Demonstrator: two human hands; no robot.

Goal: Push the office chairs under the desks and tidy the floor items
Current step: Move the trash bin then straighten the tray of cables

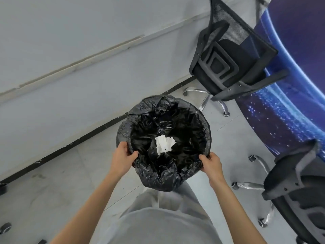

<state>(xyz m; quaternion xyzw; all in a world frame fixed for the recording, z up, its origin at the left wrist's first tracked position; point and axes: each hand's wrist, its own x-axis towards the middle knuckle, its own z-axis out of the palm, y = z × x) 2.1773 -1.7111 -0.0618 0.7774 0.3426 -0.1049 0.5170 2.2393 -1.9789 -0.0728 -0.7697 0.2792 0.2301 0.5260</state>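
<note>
A round waste bin (133,113) lined with a black plastic bag is in the middle of the view, with crumpled white paper (164,143) at its bottom. My left hand (124,158) grips the bin's near-left rim, thumb inside the liner. My right hand (212,164) grips the near-right rim the same way. A black mesh office chair (230,55) stands at the upper right against a blue patterned panel. A second black office chair (297,192) stands at the lower right, its chrome base showing.
A grey wall (70,59) with a dark baseboard runs diagonally across the left. The blue starry panel (290,106) fills the right edge. Chrome chair legs and castors (226,114) lie close to the bin. More castors (5,228) show at the lower left on the grey tile floor.
</note>
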